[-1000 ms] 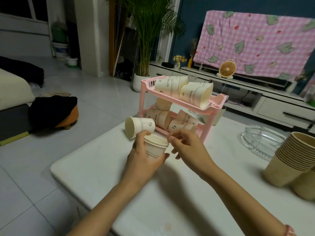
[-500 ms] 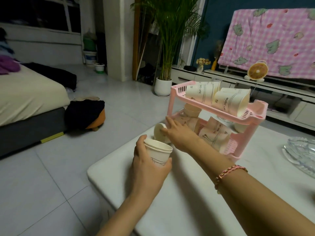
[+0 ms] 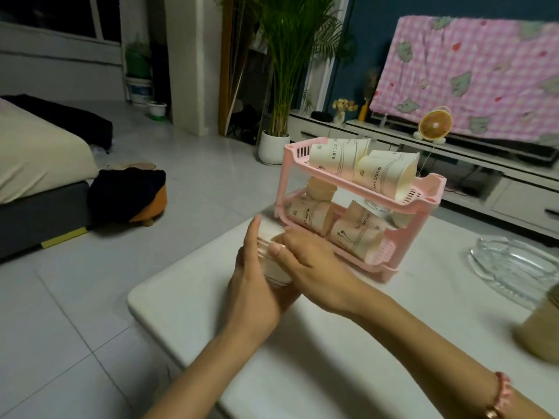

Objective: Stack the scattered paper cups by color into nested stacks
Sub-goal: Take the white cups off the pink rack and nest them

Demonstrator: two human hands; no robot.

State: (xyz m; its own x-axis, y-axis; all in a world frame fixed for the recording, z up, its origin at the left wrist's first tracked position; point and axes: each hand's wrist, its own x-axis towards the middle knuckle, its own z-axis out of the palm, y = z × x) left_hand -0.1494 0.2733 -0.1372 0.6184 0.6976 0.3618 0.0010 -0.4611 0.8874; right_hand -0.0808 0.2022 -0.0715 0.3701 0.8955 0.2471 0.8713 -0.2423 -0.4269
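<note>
At the far left a bed (image 3: pixel 39 152) stands on the tiled floor. Just past its corner a dark bundle (image 3: pixel 127 189) sits on an orange stool. Toward the middle, the left hand (image 3: pixel 257 285) is over the front-left corner of the white table (image 3: pixel 332 352). It grasps a nested stack of white cups (image 3: pixel 273 261) from the left, with the thumb standing up along the stack's wall and the fingers wrapped round behind it. The stack is upright. Motion blur hides how many cups it holds and whether its base touches the table.

The right hand (image 3: pixel 314 261) meets the same stack from the right. Its thumb lies across the front near the rim and its fingers are closed on the upper part, so both hands grip it. Behind them a potted palm (image 3: pixel 281 71) stands on the floor.

Just right of the hands a pink rack (image 3: pixel 423 204) with two shelves stands on the table. Two printed cups (image 3: pixel 335 158) lie on their sides on its top shelf. The lower shelf holds more lying cups (image 3: pixel 357 234) and a short brown stack (image 3: pixel 322 189) standing upright at the back left.

Further right a glass dish (image 3: pixel 514 267) lies on the table. At the right edge there is a blurred brown cup (image 3: pixel 538 331). A pink bracelet (image 3: pixel 502 394) circles the right wrist.
</note>
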